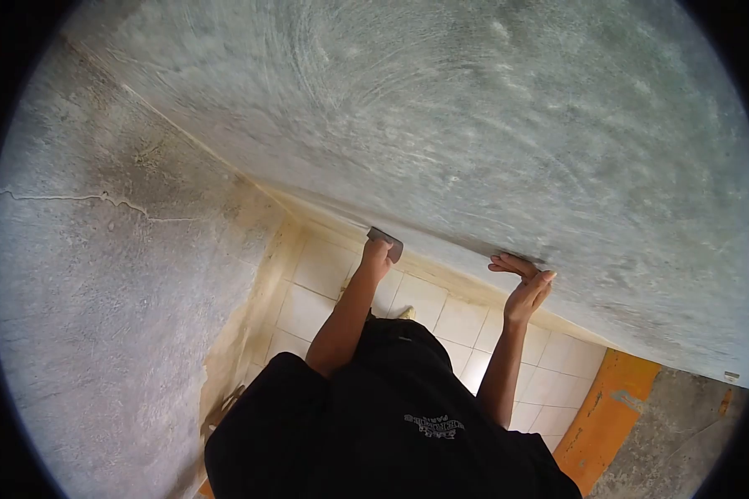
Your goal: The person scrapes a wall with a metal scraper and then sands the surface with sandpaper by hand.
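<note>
My left hand point(377, 253) is closed around a small, dark brown, flat piece that looks like sandpaper point(389, 242), held against or close to the lower part of the grey wall point(441, 125). Swirling pale marks cover the wall's surface. To the right, my right hand point(526, 289) has its fingers stretched out, with fingertips right at the same wall and nothing in its grasp.
On the left a second grey wall point(100, 274), with a long crack point(125, 202), meets the first at a corner. White floor tiles point(420, 299) lie below. An orange-painted strip point(607, 420) borders rough grey concrete point(682, 432) at the lower right.
</note>
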### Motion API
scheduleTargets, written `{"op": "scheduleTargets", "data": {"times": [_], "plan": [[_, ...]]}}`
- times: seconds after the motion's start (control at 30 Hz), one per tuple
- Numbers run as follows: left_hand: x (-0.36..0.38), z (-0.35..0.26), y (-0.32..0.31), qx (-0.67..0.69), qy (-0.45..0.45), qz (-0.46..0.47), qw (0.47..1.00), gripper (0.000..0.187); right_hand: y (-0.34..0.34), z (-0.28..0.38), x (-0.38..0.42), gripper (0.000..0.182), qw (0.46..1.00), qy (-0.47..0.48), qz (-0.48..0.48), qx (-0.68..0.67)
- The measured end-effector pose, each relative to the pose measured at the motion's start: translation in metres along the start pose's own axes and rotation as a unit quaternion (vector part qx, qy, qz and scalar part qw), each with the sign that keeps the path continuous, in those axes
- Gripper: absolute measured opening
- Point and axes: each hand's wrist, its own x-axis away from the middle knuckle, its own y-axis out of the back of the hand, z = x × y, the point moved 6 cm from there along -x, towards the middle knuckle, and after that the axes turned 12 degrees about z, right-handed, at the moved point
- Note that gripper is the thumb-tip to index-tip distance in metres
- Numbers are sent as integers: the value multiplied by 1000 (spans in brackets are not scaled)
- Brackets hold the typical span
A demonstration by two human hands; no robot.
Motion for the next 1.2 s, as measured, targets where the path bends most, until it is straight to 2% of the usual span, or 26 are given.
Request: {"op": "scheduleTargets", "data": {"times": [0.1,0.23,0.33,0.4,0.53,0.73,0.83,0.93,1.03,1.2], "plan": [[-24,2,22,1,-8,9,1000,43,1,0,1,89,1000,-3,-4,5],[-15,-8,14,6,-46,25,999,42,0,1,-1,90,1000,-4,-3,4],[14,-23,-2,1,-6,-12,1000,43,-1,0,1,89,1000,-9,-12,2],[-20,-13,25,-18,-36,8,999,43,-1,-1,1,89,1000,-8,-17,6],[-17,-13,27,-28,-36,-16,999,42,0,-3,2,89,1000,-10,-16,7],[3,-22,8,-4,-83,1,997,43,-1,-5,1,91,999,-12,-32,5],[-25,-16,35,-37,-97,25,994,41,0,-1,2,89,999,2,-39,21],[-16,-22,30,-20,-68,6,997,37,-1,-2,1,88,999,1,-50,14],[-6,-29,22,-12,-93,25,995,37,-1,-2,4,88,997,-9,-71,19],[-11,-35,39,-40,-48,-12,998,37,-6,2,4,88,993,-4,-101,52]]}}
